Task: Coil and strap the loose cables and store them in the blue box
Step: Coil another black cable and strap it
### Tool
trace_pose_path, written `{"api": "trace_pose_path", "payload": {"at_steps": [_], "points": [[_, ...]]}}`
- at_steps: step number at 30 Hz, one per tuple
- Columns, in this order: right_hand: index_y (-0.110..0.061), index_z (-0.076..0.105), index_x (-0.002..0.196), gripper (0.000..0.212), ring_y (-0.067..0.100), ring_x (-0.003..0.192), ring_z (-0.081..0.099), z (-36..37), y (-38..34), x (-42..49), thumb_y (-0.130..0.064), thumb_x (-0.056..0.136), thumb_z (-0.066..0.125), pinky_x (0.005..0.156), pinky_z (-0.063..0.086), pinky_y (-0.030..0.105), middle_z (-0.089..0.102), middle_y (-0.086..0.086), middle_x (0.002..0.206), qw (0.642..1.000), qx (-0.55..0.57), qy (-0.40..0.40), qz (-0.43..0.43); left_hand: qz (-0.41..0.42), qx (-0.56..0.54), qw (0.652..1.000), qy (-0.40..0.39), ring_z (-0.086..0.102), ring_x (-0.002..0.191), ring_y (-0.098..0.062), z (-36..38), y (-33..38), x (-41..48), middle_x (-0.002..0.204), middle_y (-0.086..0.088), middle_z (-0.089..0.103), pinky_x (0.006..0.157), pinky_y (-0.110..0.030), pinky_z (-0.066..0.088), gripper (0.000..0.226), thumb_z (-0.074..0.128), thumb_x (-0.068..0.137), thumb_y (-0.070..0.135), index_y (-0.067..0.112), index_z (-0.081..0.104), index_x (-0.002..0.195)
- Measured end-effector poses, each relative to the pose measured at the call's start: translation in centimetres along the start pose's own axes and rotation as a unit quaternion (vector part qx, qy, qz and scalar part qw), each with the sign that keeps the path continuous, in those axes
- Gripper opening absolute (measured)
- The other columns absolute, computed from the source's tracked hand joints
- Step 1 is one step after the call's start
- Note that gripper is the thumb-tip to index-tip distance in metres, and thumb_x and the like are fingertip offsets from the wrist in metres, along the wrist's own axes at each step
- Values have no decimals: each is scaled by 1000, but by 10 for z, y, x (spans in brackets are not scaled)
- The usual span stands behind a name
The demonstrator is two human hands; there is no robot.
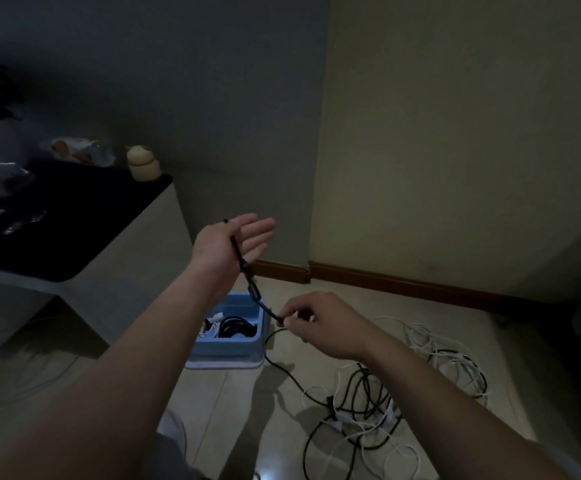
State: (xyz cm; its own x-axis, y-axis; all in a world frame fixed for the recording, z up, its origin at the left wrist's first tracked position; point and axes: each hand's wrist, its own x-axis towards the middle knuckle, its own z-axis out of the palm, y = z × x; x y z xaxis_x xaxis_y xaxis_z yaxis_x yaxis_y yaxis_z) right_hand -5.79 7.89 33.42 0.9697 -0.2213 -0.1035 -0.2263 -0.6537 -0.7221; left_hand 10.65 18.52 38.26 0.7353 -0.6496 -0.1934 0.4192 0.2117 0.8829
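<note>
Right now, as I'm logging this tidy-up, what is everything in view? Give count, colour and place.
black cable: one, black, strung between both hands, trailing to the floor
blue box: one, blue, on the floor below the left hand
stored cables: at least two, black and white, inside the blue box
loose cables: several, black and white, tangled on the floor right of the box
cabinet: one, pale with dark top, at left
small rounded object: one, cream, on the cabinet's corner
left hand: one, raised, fingers straight, cable across it
right hand: one, pinches the black cable
</note>
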Motion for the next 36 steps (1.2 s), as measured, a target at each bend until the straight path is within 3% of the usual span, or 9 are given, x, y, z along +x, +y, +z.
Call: {"api": "trace_pose_path", "payload": {"at_steps": [4, 7, 14, 21, 24, 26, 29, 32, 36], "points": [[-22, 74, 108, 19, 7, 70, 59, -9, 3, -1, -24, 99, 58, 71, 48, 30, 60, -12, 74, 999, 28, -6, 16, -9, 56, 998, -13, 73, 100, -29, -7, 1, 5, 109, -17, 74, 97, -43, 52, 35, 26, 107, 18, 3, 54, 121], [-26, 74, 111, 21, -3, 64, 57, -10, 8, -1, -26, 99, 57, 65, 44, 20, 61, -16, 69, 999, 34, -18, 25, 3, 34, 999, -12, 72, 102, -30, -12, 2, 7, 111, -18, 73, 97, -40, 52, 36, 26, 108, 18, 0, 51, 125], [-28, 75, 109, 19, -1, 65, 60, -10, 7, 0, -27, 99, 59, 65, 46, 23, 66, -12, 67, 997, 33, -67, 32, 15, 110, 993, -43, 72, 105, -24, -15, -4, 6, 112, -15, 74, 89, -29, 58, 34, 29, 107, 12, -2, 51, 129], [-21, 77, 105, 20, -8, 61, 57, -10, -6, -4, -20, 96, 59, 59, 37, 12, 61, -34, 63, 997, 24, -64, -28, 29, 375, 919, -116, 69, 109, -14, -11, -37, 4, 119, -8, 70, 103, -33, 50, 28, 38, 108, 20, 7, 59, 123], [-19, 79, 100, 17, -9, 64, 56, -18, -6, -5, -14, 93, 64, 60, 38, 9, 61, -36, 66, 996, 56, 17, -70, -2, 453, 875, -168, 71, 91, -6, -8, -46, -4, 94, 3, 76, 85, -22, 55, 27, 45, 106, 20, 10, 69, 100], [-23, 78, 96, 20, -5, 72, 64, -23, -4, -7, -9, 93, 64, 67, 47, 14, 70, -25, 74, 988, 121, 60, -69, -56, 426, 880, -201, 72, 78, -5, -3, -51, -13, 82, 6, 77, 66, -17, 55, 32, 41, 107, 21, 9, 70, 99], [-20, 78, 94, 18, 16, 74, 69, -28, 4, -8, -8, 94, 64, 71, 55, 34, 74, -4, 78, 978, 161, 121, -54, -150, 316, 899, -263, 75, 77, -22, 3, -55, -19, 100, -16, 76, 59, -22, 54, 44, 32, 108, 31, 4, 63, 119], [-11, 75, 89, 11, 11, 64, 64, -31, 9, -7, -3, 91, 67, 64, 52, 25, 69, -1, 68, 957, 230, 172, -49, -156, 263, 914, -268, 54, 41, -15, 5, -57, -18, 85, -26, 72, 44, -21, 39, 50, 32, 106, 36, -1, 67, 109], [-13, 67, 82, 12, 9, 68, 64, -32, 14, -4, -9, 82, 79, 68, 51, 25, 69, 0, 72, 940, 233, 248, -28, -186, 157, 922, -300, 29, 29, -8, 4, -55, -20, 54, -11, 58, 43, -19, 29, 65, 25, 105, 45, -3, 69, 105]]}}
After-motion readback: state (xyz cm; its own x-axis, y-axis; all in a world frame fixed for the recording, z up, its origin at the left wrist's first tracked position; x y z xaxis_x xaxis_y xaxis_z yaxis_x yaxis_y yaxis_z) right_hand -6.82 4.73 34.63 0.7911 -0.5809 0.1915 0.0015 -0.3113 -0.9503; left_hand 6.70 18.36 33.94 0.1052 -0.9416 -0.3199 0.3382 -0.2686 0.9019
